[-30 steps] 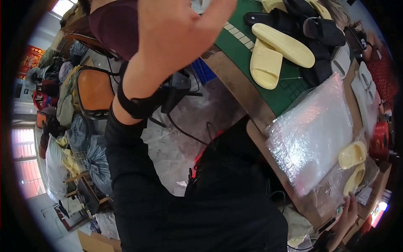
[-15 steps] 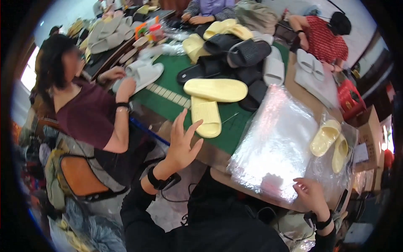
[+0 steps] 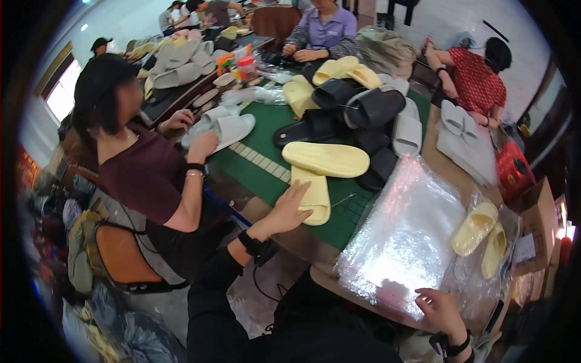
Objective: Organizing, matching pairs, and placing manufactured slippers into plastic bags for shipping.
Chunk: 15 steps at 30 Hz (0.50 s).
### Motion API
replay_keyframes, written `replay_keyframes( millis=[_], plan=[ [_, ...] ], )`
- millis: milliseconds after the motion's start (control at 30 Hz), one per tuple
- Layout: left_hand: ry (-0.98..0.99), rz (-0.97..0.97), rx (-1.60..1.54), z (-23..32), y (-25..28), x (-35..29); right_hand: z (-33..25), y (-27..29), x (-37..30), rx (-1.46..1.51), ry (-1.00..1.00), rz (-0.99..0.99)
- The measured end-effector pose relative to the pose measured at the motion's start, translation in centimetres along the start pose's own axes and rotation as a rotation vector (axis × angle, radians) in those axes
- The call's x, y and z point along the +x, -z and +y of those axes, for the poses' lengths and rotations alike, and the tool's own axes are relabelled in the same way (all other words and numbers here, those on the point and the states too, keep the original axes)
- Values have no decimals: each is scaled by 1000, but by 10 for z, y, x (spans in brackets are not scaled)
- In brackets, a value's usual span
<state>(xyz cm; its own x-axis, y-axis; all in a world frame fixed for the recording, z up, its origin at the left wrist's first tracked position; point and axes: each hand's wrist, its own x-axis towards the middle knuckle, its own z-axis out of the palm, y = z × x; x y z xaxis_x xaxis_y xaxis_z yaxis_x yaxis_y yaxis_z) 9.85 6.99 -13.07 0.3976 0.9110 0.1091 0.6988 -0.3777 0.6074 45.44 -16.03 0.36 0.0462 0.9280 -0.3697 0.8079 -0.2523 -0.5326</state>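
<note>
My left hand (image 3: 285, 210) is over the strap of a yellow slipper (image 3: 316, 201), fingers stretched out and thumb apart; they seem to touch it, but no grip shows. Another yellow slipper (image 3: 327, 160) lies across that one, its plain sole side up. My right hand (image 3: 440, 310) holds nothing visible, fingers loosely bent and apart, by the near edge of a stack of clear plastic bags (image 3: 402, 233). To the right of the stack, a pair of yellow slippers (image 3: 475, 230) lies in a clear bag.
Black slippers (image 3: 375, 109) and more yellow and white ones heap on the green mat (image 3: 260, 181). At left, a co-worker (image 3: 142, 175) handles grey-white slippers (image 3: 233, 128). Others sit across the table. An open carton (image 3: 535, 227) and red bag (image 3: 514, 169) stand at right.
My left hand has come down from above the table onto the yellow slipper's strap. My right hand stays by the bags' near edge. The view has tilted up, showing more of the far side.
</note>
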Motion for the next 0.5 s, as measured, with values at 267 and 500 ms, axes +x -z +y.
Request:
replay_keyframes(
  millis=[267, 500],
  plan=[
    [-9, 122, 148, 6, -21, 16, -11, -11, 27, -80, 326, -251],
    [-160, -46, -39, 12, -13, 45, -9, -3, 25, -50, 313, -245]
  ],
)
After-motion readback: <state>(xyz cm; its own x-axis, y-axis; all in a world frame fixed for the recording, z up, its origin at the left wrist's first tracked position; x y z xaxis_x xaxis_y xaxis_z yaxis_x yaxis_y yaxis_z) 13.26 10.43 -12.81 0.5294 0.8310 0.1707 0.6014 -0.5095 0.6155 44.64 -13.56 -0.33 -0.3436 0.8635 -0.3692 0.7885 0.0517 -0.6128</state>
